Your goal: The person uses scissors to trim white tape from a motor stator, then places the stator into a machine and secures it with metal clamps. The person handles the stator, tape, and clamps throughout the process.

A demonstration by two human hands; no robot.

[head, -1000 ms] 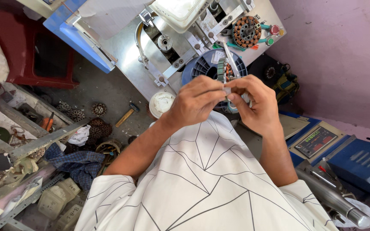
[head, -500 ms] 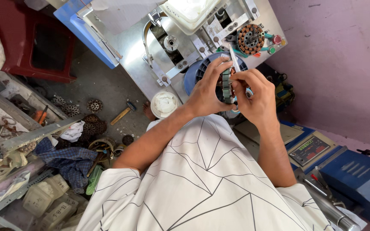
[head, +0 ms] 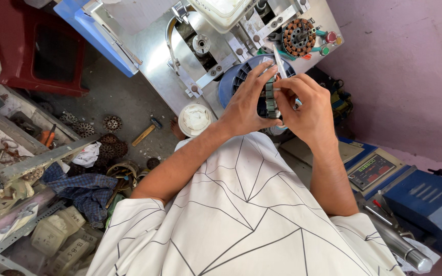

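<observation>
**Hands and arms, one person, seen from above**

Left hand (head: 246, 105): raised before the chest, fingers spread and curled inward, thumb low. Right hand (head: 305, 110): opposite and close, knuckles outward, fingertips meeting the left's, apparently pinching. Both forearms bare, elbows bent, converging from the shoulders; wrists level, slightly flexed.

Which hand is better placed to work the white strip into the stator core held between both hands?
Right, probably. The right hand pinches the white strip at the stator core, while the left hand wraps around the core, steadying it.
</observation>
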